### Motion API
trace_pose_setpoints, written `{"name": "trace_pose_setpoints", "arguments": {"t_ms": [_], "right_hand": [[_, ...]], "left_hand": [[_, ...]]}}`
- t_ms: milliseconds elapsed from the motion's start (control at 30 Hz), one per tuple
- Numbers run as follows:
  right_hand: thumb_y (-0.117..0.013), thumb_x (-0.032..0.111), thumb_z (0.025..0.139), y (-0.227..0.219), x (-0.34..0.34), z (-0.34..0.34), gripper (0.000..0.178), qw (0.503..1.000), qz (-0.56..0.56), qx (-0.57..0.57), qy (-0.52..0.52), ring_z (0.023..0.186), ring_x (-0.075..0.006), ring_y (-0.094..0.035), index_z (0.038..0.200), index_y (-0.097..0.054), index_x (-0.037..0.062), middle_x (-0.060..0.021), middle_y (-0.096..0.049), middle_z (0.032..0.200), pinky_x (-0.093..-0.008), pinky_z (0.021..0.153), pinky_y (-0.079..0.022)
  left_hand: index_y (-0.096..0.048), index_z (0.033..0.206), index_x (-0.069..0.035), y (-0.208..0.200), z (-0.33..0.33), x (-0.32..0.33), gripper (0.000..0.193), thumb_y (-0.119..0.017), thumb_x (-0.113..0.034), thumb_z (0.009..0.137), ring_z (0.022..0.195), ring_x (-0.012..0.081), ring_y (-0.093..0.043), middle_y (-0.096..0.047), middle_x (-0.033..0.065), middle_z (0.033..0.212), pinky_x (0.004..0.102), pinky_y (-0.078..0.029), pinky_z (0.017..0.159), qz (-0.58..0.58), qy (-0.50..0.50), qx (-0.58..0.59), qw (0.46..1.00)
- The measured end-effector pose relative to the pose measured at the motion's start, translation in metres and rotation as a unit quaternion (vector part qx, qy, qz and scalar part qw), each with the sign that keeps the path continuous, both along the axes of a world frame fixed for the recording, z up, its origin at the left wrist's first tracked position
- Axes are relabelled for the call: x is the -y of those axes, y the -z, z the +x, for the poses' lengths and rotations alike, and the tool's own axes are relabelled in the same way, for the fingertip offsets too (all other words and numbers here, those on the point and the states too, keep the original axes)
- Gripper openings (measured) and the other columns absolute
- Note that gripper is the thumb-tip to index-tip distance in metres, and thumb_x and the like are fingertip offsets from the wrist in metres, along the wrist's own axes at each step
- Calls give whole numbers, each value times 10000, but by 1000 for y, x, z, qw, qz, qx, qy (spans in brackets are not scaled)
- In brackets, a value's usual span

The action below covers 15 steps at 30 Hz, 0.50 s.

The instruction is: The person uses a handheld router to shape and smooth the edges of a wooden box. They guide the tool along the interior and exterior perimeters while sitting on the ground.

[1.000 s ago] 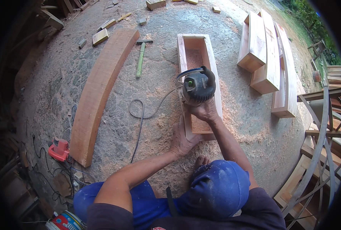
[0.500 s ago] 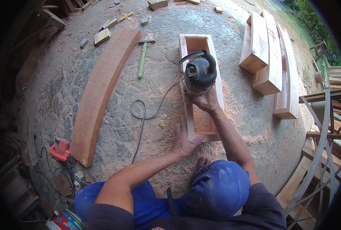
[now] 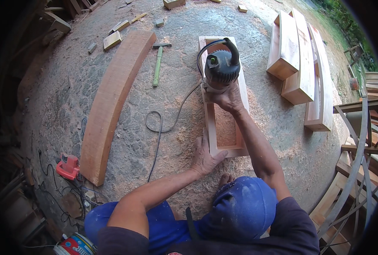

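A long, narrow wooden frame [image 3: 213, 135], open in the middle, lies lengthwise on the dusty ground in front of me. On its middle stands a black-topped hand-held router [image 3: 221, 70], a compact trim type. My right hand [image 3: 228, 98] is wrapped round the router's lower body; the bit and base are hidden beneath it. At the frame's near left corner my left hand [image 3: 206, 160] grips the wood, thumb over the near end and fingers along the left side. The router's cord [image 3: 181, 109] loops over the ground to the left.
A curved timber plank [image 3: 116, 102] and a green-handled hammer [image 3: 157, 68] lie left. Several similar frames [image 3: 300, 63] stand at right. A red power tool [image 3: 68, 167] sits near a paint bucket [image 3: 76, 245]. Offcuts [image 3: 112, 41] are scattered beyond; curved metal bars [image 3: 359, 161] edge the right.
My right hand and the router have shifted slightly away from me along the frame, and the cable above the motor has moved. My left hand keeps its place on the near corner.
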State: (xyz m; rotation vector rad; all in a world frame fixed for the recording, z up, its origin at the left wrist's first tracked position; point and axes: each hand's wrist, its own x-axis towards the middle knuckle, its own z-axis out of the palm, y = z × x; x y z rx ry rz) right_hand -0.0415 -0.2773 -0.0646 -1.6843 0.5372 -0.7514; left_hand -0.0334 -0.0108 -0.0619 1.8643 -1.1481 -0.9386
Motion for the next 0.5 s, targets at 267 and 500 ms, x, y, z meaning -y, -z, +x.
{"name": "trace_pose_setpoints", "arguments": {"t_ms": [267, 500], "right_hand": [[-889, 216, 729, -22, 2, 12, 981, 994, -80, -71, 20, 1264, -235, -613, 1482, -267, 121, -79, -585, 1370, -371, 1097, -502], [-888, 214, 758, -38, 14, 18, 944, 991, -109, -75, 23, 1270, -221, -605, 1468, -273, 119, -82, -577, 1378, -371, 1104, -497]], "left_hand": [[-132, 1656, 36, -1, 5, -3, 1285, -803, -631, 786, 1194, 401, -431, -450, 272, 1350, 506, -350, 1139, 20, -6, -11, 1000], [-112, 1656, 35, -9, 4, 1, 1289, -804, -625, 791, 1224, 415, -431, -443, 279, 1332, 514, -359, 1149, 45, 6, -29, 999]]}}
